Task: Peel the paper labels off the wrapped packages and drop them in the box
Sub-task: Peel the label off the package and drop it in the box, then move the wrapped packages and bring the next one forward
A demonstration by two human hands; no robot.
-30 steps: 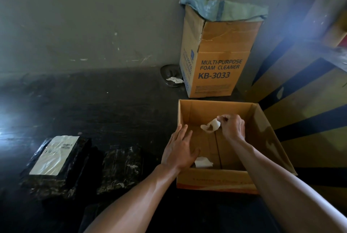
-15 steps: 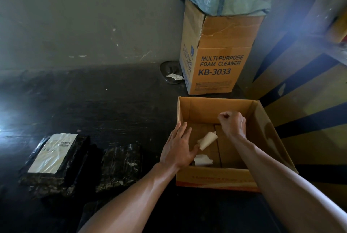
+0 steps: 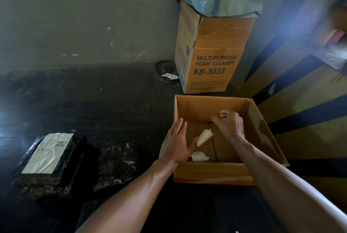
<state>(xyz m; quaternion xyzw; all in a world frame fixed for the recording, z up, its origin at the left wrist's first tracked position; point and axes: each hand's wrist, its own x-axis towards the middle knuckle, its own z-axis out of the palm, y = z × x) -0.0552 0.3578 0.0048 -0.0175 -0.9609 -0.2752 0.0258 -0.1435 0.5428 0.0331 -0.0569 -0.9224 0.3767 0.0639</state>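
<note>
An open cardboard box point(image 3: 262, 131) stands on the dark floor in front of me. Two crumpled paper labels lie inside it: one rolled label point(image 3: 203, 137) and one flatter label point(image 3: 199, 156) near the front wall. My left hand point(image 3: 175, 144) rests flat on the box's left wall, fingers apart. My right hand point(image 3: 230, 123) hovers over the box, loosely curled and holding nothing. To the left lie two black wrapped packages: one point(image 3: 71, 159) still bears a white paper label point(image 3: 48, 153), the other point(image 3: 117, 165) has none.
A tall cardboard box point(image 3: 216, 60) printed "MULTI-PURPOSE FOAM CLEANER KB-3033", lined with a blue bag, stands against the grey wall. A dark dish point(image 3: 165, 71) with a paper scrap sits beside it. A yellow and dark blue striped wall point(image 3: 300, 101) rises on the right.
My right hand let go of the rolled label, which fell to the bottom of the box. The left hand stayed on the box's left wall.
</note>
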